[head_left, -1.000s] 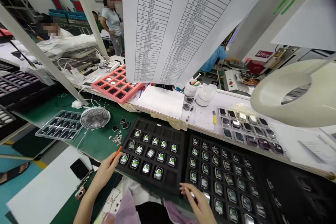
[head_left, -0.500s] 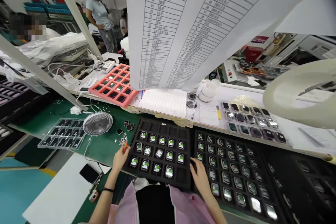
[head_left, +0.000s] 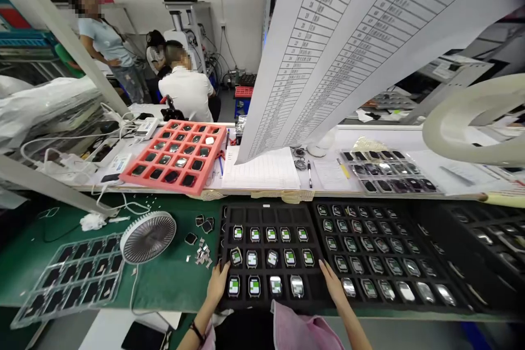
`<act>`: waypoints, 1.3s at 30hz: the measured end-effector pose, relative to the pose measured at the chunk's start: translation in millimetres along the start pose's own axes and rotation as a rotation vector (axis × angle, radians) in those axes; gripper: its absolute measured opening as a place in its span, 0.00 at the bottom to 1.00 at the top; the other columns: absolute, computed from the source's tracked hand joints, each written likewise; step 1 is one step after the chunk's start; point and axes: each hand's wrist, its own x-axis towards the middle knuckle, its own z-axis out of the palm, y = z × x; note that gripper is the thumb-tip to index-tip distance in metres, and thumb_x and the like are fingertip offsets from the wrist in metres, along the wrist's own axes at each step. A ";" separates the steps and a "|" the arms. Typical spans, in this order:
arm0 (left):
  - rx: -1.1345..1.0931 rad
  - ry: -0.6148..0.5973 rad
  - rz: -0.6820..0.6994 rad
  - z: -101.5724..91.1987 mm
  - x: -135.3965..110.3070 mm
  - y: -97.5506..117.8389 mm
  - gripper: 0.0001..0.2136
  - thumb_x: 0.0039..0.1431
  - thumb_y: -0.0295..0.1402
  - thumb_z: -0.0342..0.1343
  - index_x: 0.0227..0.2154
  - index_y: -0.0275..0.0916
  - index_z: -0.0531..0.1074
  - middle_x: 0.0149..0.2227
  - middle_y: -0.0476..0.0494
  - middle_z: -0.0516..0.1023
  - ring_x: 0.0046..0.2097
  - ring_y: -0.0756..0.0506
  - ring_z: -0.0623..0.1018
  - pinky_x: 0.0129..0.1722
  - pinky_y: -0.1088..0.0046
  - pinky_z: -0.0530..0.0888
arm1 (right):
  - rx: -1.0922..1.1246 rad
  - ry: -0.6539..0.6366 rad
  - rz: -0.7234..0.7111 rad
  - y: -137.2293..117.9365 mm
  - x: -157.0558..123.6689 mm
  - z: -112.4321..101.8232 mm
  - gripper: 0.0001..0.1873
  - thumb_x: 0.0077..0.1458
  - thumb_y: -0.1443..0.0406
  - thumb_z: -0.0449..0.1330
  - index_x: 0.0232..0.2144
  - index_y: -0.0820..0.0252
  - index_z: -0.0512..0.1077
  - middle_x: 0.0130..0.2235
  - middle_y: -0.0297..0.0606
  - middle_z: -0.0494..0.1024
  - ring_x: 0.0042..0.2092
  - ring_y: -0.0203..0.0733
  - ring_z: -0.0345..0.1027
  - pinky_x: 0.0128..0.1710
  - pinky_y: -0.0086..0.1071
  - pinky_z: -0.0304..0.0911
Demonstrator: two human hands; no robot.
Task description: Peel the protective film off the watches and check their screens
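A black foam tray [head_left: 268,214] with several small square devices, most with green-and-white screens, lies in front of me on the green mat. My left hand [head_left: 217,282] rests on the tray's left near edge, its fingers curled over the rim. On the tray's right near corner lies my right hand [head_left: 332,283], fingers stretched flat beside the neighbouring black tray [head_left: 422,268] of devices. The orange tool seen earlier in my left hand does not show.
A small white fan [head_left: 148,236] and loose small parts [head_left: 200,254] lie left of the tray, with a clear tray [head_left: 74,276] of dark pieces beyond. A red tray [head_left: 178,156], paper sheets [head_left: 262,168] and a pen sit on the white shelf. Printed lists [head_left: 348,38] hang overhead. People work at the back.
Both hands moved onto the near corners of the middle black tray. The camera swung left and levelled out. The orange tool is no longer visible in my left hand.
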 end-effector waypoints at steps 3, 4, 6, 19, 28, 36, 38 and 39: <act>-0.003 -0.015 -0.005 -2.5 7.1 0.8 0.30 0.60 0.45 0.38 0.56 0.25 0.62 0.60 0.27 0.64 0.61 0.35 0.64 0.57 0.64 0.64 | 0.040 0.014 0.012 -1.3 4.4 2.4 0.51 0.39 0.36 0.50 0.54 0.68 0.69 0.58 0.48 0.69 0.62 0.55 0.56 0.61 0.40 0.53; 0.003 -0.019 0.001 -3.4 9.2 1.4 0.30 0.59 0.44 0.38 0.56 0.25 0.62 0.60 0.27 0.64 0.62 0.36 0.64 0.57 0.64 0.63 | 0.047 0.021 0.002 -1.7 5.3 3.5 0.50 0.38 0.36 0.50 0.52 0.67 0.71 0.57 0.48 0.70 0.61 0.55 0.57 0.61 0.41 0.54; 0.011 -0.025 0.018 -5.1 13.6 2.0 0.30 0.59 0.44 0.37 0.56 0.26 0.62 0.60 0.29 0.65 0.62 0.36 0.64 0.58 0.64 0.63 | 0.057 0.041 -0.035 -2.6 5.5 6.1 0.48 0.39 0.36 0.50 0.49 0.66 0.73 0.55 0.49 0.72 0.60 0.56 0.59 0.61 0.43 0.54; 0.024 0.000 0.093 -3.1 33.4 -9.0 0.33 0.54 0.51 0.37 0.52 0.31 0.67 0.57 0.32 0.69 0.60 0.34 0.67 0.57 0.61 0.67 | -0.203 0.327 -0.731 -235.9 66.3 -38.8 0.18 0.57 0.62 0.49 0.47 0.59 0.70 0.48 0.47 0.71 0.47 0.48 0.67 0.47 0.40 0.64; -0.019 -0.040 0.027 -5.6 30.3 -5.9 0.33 0.55 0.51 0.39 0.55 0.31 0.65 0.60 0.31 0.65 0.61 0.32 0.65 0.55 0.58 0.69 | -0.157 0.253 -0.719 -302.6 142.0 -21.2 0.17 0.49 0.71 0.52 0.42 0.61 0.71 0.35 0.44 0.73 0.37 0.48 0.67 0.41 0.41 0.62; 0.024 -0.024 0.023 -6.1 32.5 -6.8 0.30 0.55 0.47 0.40 0.54 0.33 0.68 0.60 0.32 0.66 0.61 0.33 0.64 0.55 0.57 0.68 | 0.195 0.252 -0.794 -281.4 130.7 -75.4 0.17 0.59 0.56 0.43 0.44 0.56 0.63 0.35 0.40 0.76 0.38 0.43 0.71 0.32 0.33 0.67; 0.031 -0.002 0.029 -5.6 35.7 -10.5 0.29 0.54 0.48 0.41 0.52 0.34 0.69 0.58 0.33 0.69 0.60 0.32 0.65 0.54 0.56 0.69 | 0.255 0.246 -0.808 -273.2 126.6 -82.1 0.18 0.55 0.52 0.52 0.43 0.55 0.62 0.34 0.38 0.77 0.36 0.43 0.72 0.31 0.33 0.68; 0.036 0.011 0.042 -5.2 37.2 -12.7 0.29 0.54 0.49 0.42 0.51 0.35 0.70 0.56 0.34 0.70 0.60 0.32 0.66 0.54 0.56 0.69 | 0.275 0.244 -0.807 -269.5 125.7 -83.6 0.19 0.52 0.50 0.56 0.41 0.54 0.61 0.31 0.36 0.77 0.33 0.42 0.71 0.29 0.32 0.67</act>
